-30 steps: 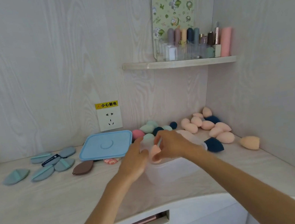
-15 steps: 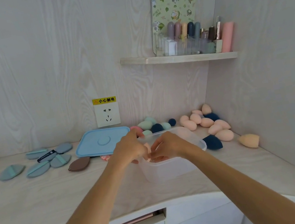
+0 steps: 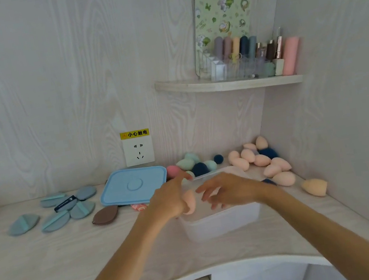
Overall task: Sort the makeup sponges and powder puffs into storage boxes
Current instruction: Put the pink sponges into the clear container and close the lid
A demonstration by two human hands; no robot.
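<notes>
Left hand (image 3: 168,200) cupping a peach sponge (image 3: 188,202) against its curled fingers over the clear box (image 3: 220,222), right hand (image 3: 230,191) spread and empty beside it; a loosened cupping would likely drop the sponge outside the rim.

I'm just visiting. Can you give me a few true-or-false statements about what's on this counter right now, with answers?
1. The blue lid is closed on the clear box. False: it lies on the counter beside it.
2. A peach sponge is at the left hand. True.
3. The flat puffs lie left of the lid. True.
4. The right hand grips a dark blue sponge. False: its fingers are spread and empty.
5. The socket has a plug in it. False: nothing is plugged in.
</notes>
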